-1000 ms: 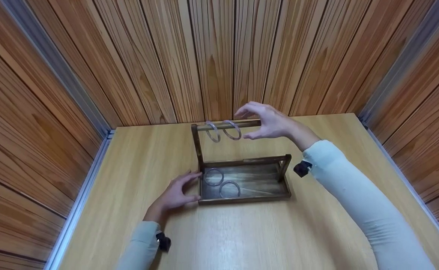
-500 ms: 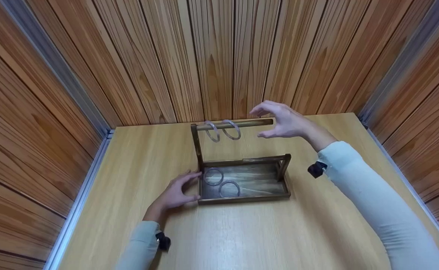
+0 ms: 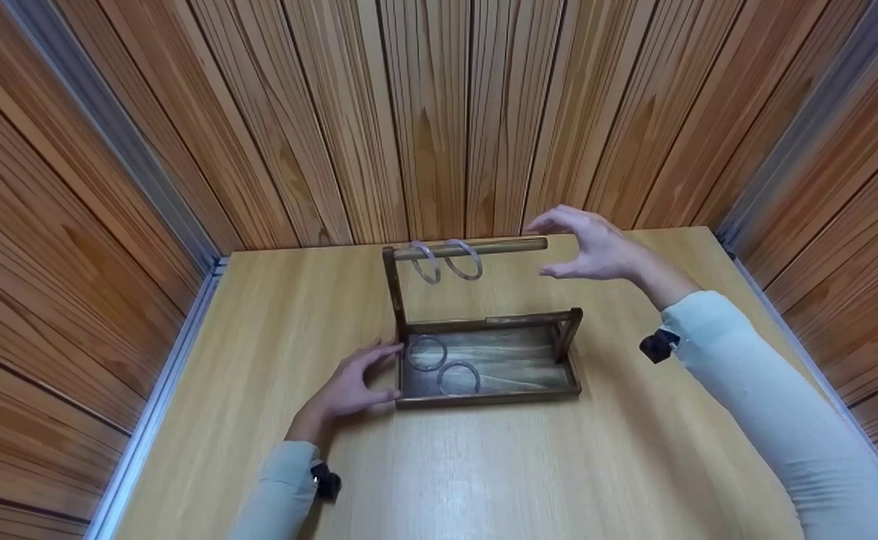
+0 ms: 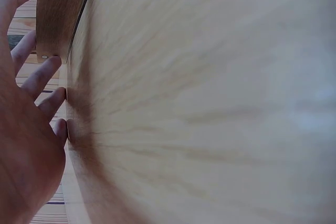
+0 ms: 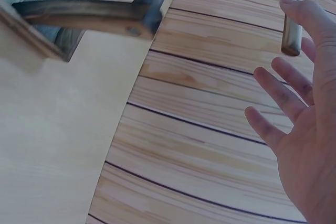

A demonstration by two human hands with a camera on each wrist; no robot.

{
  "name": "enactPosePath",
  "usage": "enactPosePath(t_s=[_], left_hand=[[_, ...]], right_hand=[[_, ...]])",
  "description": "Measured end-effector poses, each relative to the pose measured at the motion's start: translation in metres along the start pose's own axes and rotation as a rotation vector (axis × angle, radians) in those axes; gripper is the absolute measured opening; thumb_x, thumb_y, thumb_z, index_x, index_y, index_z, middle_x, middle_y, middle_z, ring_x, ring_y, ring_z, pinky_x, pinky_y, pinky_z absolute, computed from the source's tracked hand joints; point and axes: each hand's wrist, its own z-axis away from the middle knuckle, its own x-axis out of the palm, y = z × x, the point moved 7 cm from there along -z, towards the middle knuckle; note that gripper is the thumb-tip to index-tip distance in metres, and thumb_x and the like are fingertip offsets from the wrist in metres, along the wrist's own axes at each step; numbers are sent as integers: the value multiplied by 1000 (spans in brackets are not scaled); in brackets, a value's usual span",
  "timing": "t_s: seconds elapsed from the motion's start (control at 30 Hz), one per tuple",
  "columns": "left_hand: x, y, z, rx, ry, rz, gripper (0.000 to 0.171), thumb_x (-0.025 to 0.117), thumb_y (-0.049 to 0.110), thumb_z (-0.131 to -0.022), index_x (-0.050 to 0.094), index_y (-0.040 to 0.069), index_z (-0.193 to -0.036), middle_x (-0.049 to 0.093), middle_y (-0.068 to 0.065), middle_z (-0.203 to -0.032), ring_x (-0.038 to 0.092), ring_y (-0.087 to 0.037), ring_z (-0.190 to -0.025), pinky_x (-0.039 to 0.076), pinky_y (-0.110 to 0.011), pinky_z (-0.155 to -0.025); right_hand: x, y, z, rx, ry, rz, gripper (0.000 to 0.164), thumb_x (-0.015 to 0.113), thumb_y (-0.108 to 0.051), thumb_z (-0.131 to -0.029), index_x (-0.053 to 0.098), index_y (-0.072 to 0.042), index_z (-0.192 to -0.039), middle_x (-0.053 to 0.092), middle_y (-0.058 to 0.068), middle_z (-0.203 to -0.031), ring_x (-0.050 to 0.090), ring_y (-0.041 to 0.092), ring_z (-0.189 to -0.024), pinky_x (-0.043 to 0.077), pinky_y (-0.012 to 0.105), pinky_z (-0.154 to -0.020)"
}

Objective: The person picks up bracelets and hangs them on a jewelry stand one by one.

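Note:
A dark wooden rack (image 3: 488, 401) stands on the table, with a shallow tray as its base and a raised bar (image 3: 510, 245) fixed to a post at the left. Two thin greyish bangles, a left one (image 3: 425, 264) and a right one (image 3: 466, 262), hang on the bar. Another two, an upper bangle (image 3: 445, 354) and a lower bangle (image 3: 460, 364), lie in the tray. My left hand (image 3: 349, 386) touches the tray's left end with thumb and fingers spread. Just off the bar's free right end is my right hand (image 3: 593, 246), its fingers apart and holding nothing.
A short post (image 3: 571, 335) with a low rail rises at the tray's right and back. Plank walls (image 3: 439, 135) enclose the wooden table (image 3: 484, 480) at the back and both sides. Each sleeve carries a small black wrist camera (image 3: 660, 346).
My right hand has moved right, away from the bar, uncovering its free end. The left hand, rack and bangles look the same.

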Motion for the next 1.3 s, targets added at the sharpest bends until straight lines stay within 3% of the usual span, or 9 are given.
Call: enactPosePath(t_s=[0.33,0.53,0.77,0.97,1.1,1.3], left_hand=[[2,4,1,28,3,-3,83,89,38,-93,55,29,-168,36,-19,-185,24,-50,-175,12,-83,-137],[2,5,1,39,13,-5,84,91,37,-92,55,26,-167,38,-20,-183,25,-52,-174,13,-83,-137],[2,6,0,56,13,-8,85,91,38,-92,55,25,-168,35,-23,-183,25,-54,-173,16,-84,-136],[2,3,-1,40,13,-11,84,90,38,-93,55,27,-168,35,-21,-184,24,-53,-174,14,-84,-136],[1,2,-1,21,8,-14,85,90,41,-92,55,29,-168,35,-19,-184,24,-52,-174,13,-83,-136],[2,4,0,17,1,-2,85,91,39,-92,54,29,-168,36,-18,-185,22,-50,-175,13,-83,-136]], right_hand=[[-7,21,27,92,30,-16,62,91,-13,-94,64,-2,-148,67,22,-152,60,49,-148,45,78,-123],[-3,32,43,139,91,-13,55,87,-17,-98,66,-5,-148,66,20,-152,58,47,-149,44,76,-124],[9,38,64,133,177,-14,52,80,-19,-102,65,-6,-151,66,19,-154,56,48,-152,39,76,-127],[19,42,81,115,213,-45,62,84,-17,-97,63,-5,-154,64,19,-159,55,46,-152,41,77,-124],[27,43,92,93,217,-70,69,88,-14,-92,62,-6,-155,61,20,-160,53,36,-152,42,75,-122],[39,42,105,46,213,-76,77,94,-14,-85,64,-12,-156,56,18,-165,47,6,-154,47,68,-120]])
